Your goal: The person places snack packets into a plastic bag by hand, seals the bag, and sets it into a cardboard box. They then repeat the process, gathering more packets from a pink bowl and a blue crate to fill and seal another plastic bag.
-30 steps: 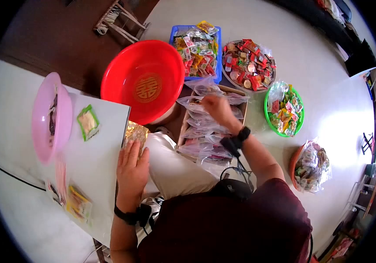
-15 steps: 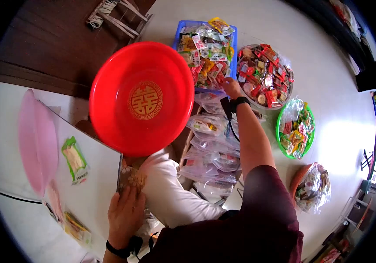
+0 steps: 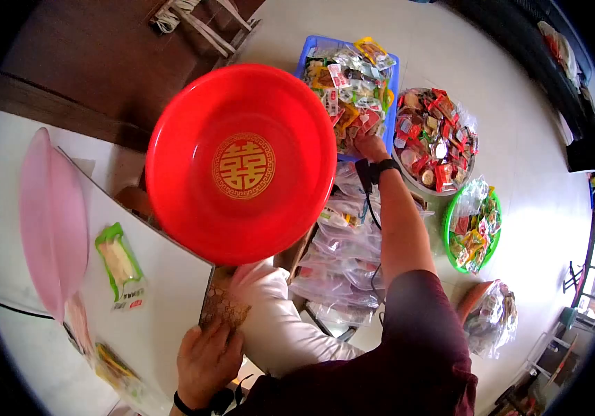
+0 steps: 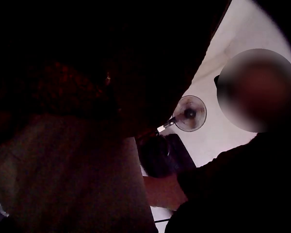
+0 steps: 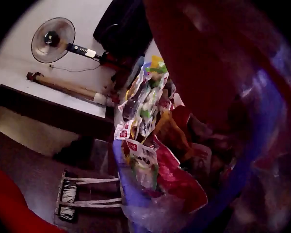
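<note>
My right hand (image 3: 372,147) reaches into the near end of a blue basket (image 3: 396,83) heaped with small snack packets (image 3: 353,75). Its fingers are down among the packets and hidden. In the right wrist view, a red packet (image 5: 179,179) and a white-and-red packet (image 5: 143,158) lie close by the hand, against the basket's wall. At the table's edge, my left hand (image 3: 207,357) rests with its fingers extended over a shiny gold-brown patterned thing (image 3: 224,305), beside the thigh. The left wrist view is too dark to show that hand.
A large red basin (image 3: 179,159) stands between table and basket. Clear zip bags (image 3: 339,256) fill a box below. A round tray (image 3: 474,156), a green basket (image 3: 448,243) and an orange basket (image 3: 469,301) hold more packets. On the white table (image 3: 165,298) are a pink bowl (image 3: 51,222) and a green packet (image 3: 118,260).
My right hand has moved from over the zip bags to the blue basket and in among its packets. The left hand stays at the table's edge. The head view has shifted.
</note>
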Demonstrator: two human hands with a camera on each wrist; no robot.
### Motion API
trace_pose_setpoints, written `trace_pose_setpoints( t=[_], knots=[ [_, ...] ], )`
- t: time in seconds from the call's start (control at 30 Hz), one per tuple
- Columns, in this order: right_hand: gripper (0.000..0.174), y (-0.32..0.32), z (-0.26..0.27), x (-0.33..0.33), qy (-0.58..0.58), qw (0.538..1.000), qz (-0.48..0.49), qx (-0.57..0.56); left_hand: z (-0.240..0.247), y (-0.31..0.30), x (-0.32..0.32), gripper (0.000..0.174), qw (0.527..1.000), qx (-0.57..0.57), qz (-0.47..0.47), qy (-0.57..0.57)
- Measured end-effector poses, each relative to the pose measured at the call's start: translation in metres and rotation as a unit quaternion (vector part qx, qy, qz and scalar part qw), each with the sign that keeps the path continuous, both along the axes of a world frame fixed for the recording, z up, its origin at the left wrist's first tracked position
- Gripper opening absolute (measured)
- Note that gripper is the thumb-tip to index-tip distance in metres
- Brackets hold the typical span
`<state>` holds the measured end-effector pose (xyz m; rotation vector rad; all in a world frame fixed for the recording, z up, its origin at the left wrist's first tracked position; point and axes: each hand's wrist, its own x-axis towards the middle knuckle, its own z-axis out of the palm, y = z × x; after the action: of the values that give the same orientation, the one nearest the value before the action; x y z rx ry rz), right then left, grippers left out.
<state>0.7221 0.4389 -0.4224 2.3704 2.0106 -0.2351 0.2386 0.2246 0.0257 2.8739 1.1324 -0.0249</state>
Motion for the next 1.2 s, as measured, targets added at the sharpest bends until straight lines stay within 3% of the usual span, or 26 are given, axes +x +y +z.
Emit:
trace_pose_setpoints(
  t=[0.07,0.13,0.2,0.23,0.27,0.3,0.37,0.43,0.5,0.57,0.67,0.73,0.77,0.83,0.97,1.0,1.07,1.1,1.17,1.2],
  knots=[
    [0.02,-0.014,0.051,-0.004,0.038,0.999,-0.013,0.017,0.0,-0.002,0.003,0.017,0.999,-0.026,0.023,0.001],
    [0.017,-0.029,0.099,-0.007,0.11,0.982,-0.121,0.094,-0.002,-0.003,0.002,0.023,0.996,-0.069,0.05,-0.019],
    [0.019,-0.051,0.115,0.007,0.301,0.919,-0.184,0.177,0.002,-0.006,0.002,0.026,0.994,-0.084,0.061,-0.03],
    [0.022,-0.059,0.124,0.014,0.39,0.87,-0.208,0.217,0.005,-0.008,0.004,0.026,0.994,-0.083,0.063,-0.041],
    [0.013,-0.065,0.132,0.016,0.606,0.713,-0.243,0.256,0.007,-0.007,0.006,0.025,0.993,-0.077,0.066,-0.053],
    [0.01,-0.079,0.171,-0.001,0.67,0.644,-0.248,0.272,0.009,-0.008,0.007,0.025,0.993,-0.071,0.07,-0.065],
    [0.004,-0.109,0.236,-0.028,0.776,0.533,-0.206,0.267,0.007,-0.009,0.002,0.024,0.992,-0.056,0.046,-0.103],
    [0.008,-0.136,0.294,-0.065,0.807,0.501,-0.163,0.266,0.008,-0.012,-0.002,0.025,0.993,-0.041,0.021,-0.108],
    [0.01,-0.174,0.359,-0.103,0.827,0.506,-0.143,0.197,0.003,-0.018,-0.004,0.026,0.985,-0.025,0.01,-0.173],
    [0.012,-0.195,0.381,-0.146,0.87,0.461,-0.028,0.173,0.011,-0.034,-0.006,0.028,0.968,-0.029,0.023,-0.249],
    [0.013,-0.231,0.429,-0.219,0.879,0.454,0.037,0.144,0.027,-0.069,-0.006,0.036,0.917,-0.041,0.07,-0.392],
    [0.014,-0.25,0.45,-0.277,0.884,0.44,0.107,0.117,0.036,-0.096,-0.022,0.04,0.82,-0.196,0.127,-0.523],
    [0.014,-0.259,0.456,-0.306,0.885,0.441,0.116,0.093,0.031,-0.109,-0.035,0.038,0.794,-0.214,0.151,-0.548],
    [0.015,-0.276,0.463,-0.356,0.88,0.453,0.132,0.053,0.035,-0.136,-0.056,0.029,0.632,-0.249,0.189,-0.709],
    [0.014,-0.309,0.46,-0.423,0.843,0.493,0.21,-0.052,0.023,-0.193,-0.112,0.022,0.564,-0.206,0.251,-0.76],
    [0.012,-0.32,0.462,-0.436,0.815,0.531,0.212,-0.089,0.019,-0.209,-0.124,0.021,0.546,-0.201,0.259,-0.771],
    [0.011,-0.334,0.457,-0.461,0.794,0.544,0.216,-0.164,0.02,-0.239,-0.138,0.019,0.517,-0.182,0.311,-0.776],
    [0.011,-0.341,0.455,-0.472,0.782,0.55,0.214,-0.2,0.016,-0.252,-0.145,0.018,0.561,-0.123,0.321,-0.753],
    [0.01,-0.358,0.455,-0.499,0.737,0.567,0.306,-0.205,-0.002,-0.276,-0.156,0.017,0.633,-0.008,0.342,-0.694],
    [0.01,-0.364,0.456,-0.509,0.713,0.571,0.35,-0.207,-0.008,-0.282,-0.155,0.017,0.618,0.074,0.362,-0.694]
  ],
)
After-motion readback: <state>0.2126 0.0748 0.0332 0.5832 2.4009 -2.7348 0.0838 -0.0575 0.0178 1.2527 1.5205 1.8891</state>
